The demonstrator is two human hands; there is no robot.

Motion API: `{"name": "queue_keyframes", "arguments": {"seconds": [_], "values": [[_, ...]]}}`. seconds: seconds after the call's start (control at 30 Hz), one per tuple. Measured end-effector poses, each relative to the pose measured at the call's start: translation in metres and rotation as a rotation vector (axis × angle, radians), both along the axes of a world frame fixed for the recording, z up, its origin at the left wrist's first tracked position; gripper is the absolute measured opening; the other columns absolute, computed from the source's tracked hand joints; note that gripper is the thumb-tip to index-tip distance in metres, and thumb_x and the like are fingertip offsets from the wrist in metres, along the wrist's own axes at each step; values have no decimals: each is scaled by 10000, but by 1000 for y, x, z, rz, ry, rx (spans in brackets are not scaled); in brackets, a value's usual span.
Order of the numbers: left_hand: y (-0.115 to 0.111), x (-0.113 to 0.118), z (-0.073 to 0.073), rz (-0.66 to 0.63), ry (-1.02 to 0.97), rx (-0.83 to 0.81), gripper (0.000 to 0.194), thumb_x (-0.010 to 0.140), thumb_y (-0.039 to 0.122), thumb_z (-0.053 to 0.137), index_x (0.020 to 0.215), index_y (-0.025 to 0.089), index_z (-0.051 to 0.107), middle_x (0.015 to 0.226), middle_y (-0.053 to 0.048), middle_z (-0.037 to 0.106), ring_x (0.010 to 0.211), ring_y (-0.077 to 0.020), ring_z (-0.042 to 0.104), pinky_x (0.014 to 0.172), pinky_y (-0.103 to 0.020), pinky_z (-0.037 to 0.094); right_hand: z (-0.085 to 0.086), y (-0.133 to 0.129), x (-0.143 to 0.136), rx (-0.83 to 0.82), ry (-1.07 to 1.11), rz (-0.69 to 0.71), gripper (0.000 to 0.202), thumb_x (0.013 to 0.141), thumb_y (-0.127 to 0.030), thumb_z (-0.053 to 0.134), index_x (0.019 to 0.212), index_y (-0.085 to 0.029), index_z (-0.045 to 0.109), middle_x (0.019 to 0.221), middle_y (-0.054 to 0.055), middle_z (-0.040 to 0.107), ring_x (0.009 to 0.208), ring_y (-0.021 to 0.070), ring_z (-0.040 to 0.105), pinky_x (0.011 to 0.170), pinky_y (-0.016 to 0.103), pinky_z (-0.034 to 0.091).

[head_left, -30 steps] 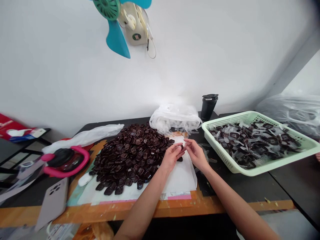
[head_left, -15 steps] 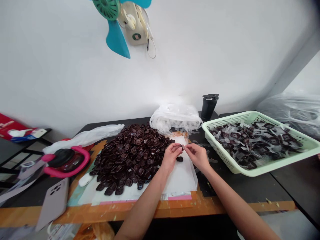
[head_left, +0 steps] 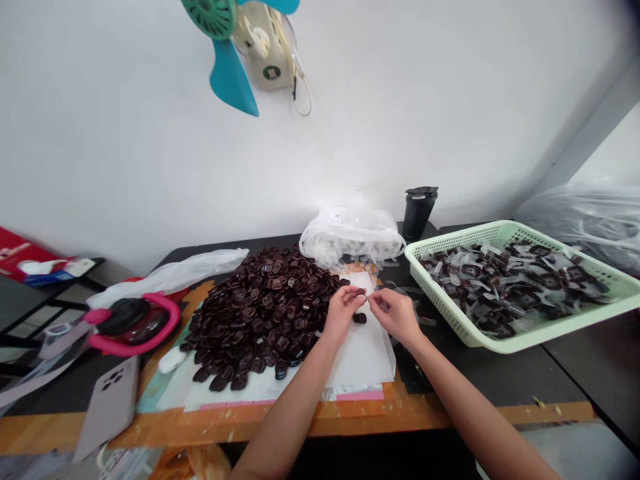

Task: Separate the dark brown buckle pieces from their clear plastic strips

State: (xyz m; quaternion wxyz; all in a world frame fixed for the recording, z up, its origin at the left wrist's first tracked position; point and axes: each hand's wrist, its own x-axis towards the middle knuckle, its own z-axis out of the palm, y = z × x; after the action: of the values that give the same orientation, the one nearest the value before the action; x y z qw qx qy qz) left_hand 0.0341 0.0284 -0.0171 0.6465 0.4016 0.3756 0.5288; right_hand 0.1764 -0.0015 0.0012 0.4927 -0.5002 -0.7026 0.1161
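Two bare hands meet above the white paper [head_left: 363, 363], near the middle of the tabletop [head_left: 533, 373]. The left hand [head_left: 340, 313] has its thumb and fingers closed in a pinch on one small dark piece [head_left: 361, 292]. The right hand [head_left: 397, 315] has its fingertips brought together just beside this piece; they are perhaps on the end of a thin clear strip, but the view is too small for me to be sure.

As for how far the work is, I can judge only from the quantities. A large heap of dark pieces [head_left: 265, 313], which seem to have no strips, lies to the left of the paper and reaches toward the front edge. One loose piece [head_left: 359, 319] rests on the paper, near the hands. On the right side, the pale green basket [head_left: 543, 338] holds many similar pieces together with clear strips, so a good part looks done, while the heap shows that plenty is left. The piece in the fingers seems to be between these two states. Toward the back edge, a white plastic bag [head_left: 350, 223] contains pale strips, and some clear strips [head_left: 426, 321] lie between the paper and the basket.
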Motion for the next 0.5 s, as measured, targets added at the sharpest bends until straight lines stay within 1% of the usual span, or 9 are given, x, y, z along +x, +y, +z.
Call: {"name": "queue_keyframes", "arguments": {"seconds": [0.17, 0.27, 0.5], "values": [[0, 0, 0, 4, 25, 51, 365, 601, 243, 819, 865, 155, 582, 924, -67, 706, 862, -155, 645, 815, -276, 461, -4, 1, 1, 0, -6, -50, 107, 809, -185, 566, 729, -172, 636, 620, -1, 609, 535, 111, 531, 544, 215, 407], [0, 0, 1, 7, 38, 54, 369, 597, 237, 820, 860, 154, 575, 911, -60, 705, 814, -143, 646, 784, -267, 465, -4, 2, 2, -1, -22, -52, 109, 802, -185, 561, 720, -168, 631, 613, 2, 605, 534, 114, 535, 541, 217, 407], [-1, 0, 4, 9, 46, 63, 364, 599, 224, 819, 860, 147, 576, 901, -63, 702, 789, -133, 638, 776, -261, 468, -4, 2, 2, -57, -27, -44, 115, 797, -205, 552, 719, -176, 632, 620, 13, 626, 542, 128, 559, 552, 226, 423]]}}
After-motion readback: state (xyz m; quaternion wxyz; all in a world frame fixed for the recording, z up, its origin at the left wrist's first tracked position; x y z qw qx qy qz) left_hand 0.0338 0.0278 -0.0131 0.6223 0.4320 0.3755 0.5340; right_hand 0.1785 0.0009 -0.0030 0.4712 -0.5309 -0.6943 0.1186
